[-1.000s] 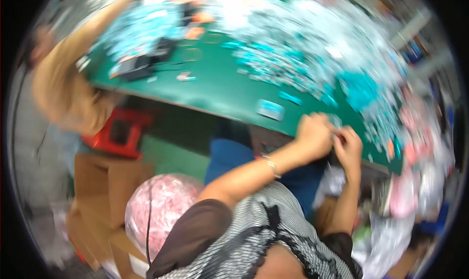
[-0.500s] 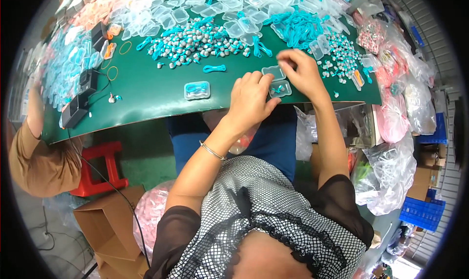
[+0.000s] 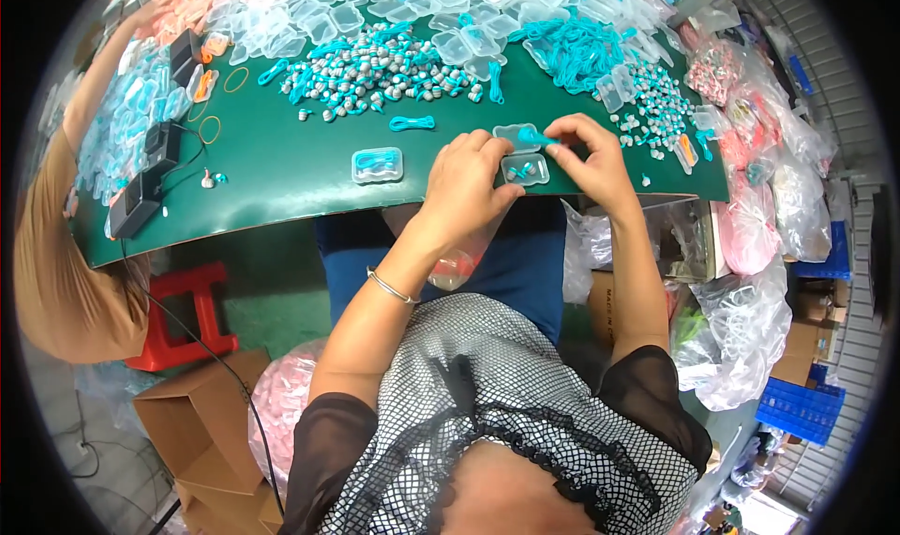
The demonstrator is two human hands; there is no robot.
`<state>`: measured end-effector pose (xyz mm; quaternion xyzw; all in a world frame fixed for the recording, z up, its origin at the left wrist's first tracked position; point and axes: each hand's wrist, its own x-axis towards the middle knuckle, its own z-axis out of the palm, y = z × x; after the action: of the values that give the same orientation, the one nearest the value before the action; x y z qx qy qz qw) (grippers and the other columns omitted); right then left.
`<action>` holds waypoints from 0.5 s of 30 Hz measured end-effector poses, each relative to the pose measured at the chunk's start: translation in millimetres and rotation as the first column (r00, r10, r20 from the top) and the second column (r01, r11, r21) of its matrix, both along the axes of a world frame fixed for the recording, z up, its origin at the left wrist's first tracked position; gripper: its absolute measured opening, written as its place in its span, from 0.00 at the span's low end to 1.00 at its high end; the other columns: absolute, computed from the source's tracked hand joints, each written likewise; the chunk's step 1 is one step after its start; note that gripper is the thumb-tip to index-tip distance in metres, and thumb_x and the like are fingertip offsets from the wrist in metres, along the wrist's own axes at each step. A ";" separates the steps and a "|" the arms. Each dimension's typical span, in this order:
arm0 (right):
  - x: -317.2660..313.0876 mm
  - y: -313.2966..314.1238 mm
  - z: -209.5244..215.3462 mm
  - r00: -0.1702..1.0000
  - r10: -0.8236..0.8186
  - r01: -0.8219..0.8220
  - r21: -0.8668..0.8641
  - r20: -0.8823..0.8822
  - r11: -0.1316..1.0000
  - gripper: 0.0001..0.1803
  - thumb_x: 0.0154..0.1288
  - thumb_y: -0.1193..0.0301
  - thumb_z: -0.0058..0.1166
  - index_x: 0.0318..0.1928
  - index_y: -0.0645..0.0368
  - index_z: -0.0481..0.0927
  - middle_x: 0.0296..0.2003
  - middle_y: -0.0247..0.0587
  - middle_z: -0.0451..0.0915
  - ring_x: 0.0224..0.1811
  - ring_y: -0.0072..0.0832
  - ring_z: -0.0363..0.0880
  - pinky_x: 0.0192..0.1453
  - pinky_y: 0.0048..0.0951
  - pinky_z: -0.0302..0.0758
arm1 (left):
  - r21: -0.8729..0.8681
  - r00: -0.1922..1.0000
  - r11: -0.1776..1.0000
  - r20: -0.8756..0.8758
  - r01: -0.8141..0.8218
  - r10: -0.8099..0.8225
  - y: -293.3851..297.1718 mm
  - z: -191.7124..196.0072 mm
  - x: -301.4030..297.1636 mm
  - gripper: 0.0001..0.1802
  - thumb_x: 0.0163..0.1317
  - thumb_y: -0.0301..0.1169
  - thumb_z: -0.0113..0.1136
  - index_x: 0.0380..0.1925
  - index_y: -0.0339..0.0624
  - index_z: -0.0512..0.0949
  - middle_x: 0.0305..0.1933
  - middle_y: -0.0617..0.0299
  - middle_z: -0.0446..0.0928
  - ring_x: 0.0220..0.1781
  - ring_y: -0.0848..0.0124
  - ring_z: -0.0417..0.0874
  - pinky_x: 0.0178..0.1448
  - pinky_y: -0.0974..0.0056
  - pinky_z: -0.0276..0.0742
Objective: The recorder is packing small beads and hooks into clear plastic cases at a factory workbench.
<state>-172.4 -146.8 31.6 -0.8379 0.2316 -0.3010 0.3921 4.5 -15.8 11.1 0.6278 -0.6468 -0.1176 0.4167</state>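
Your right hand (image 3: 597, 166) pinches the teal bundle (image 3: 532, 137) between closed fingers — long axis running left, over the open case's (image 3: 541, 174) far half. Your left hand (image 3: 464, 180) is at its left edge — grip unclear.

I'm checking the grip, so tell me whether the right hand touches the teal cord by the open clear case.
Touching: the head view shows the right hand pinching the teal cord between thumb and fingers.
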 end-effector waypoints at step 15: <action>-1.3 16.6 10.9 0.960 0.079 -0.214 -0.527 -0.268 0.822 0.11 0.52 0.80 0.61 0.38 0.58 0.82 0.38 0.39 0.80 0.44 0.38 0.78 0.49 0.36 0.72 | 0.042 0.999 0.999 -0.043 0.021 -0.019 -0.5 1.1 0.5 0.25 0.43 0.33 0.76 0.42 0.36 0.79 0.38 0.54 0.77 0.44 0.53 0.78 0.49 0.52 0.73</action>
<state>-173.7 -130.3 42.5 -0.9599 0.1142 -0.2227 0.1261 5.0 -16.3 12.1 0.6272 -0.6416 -0.1488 0.4159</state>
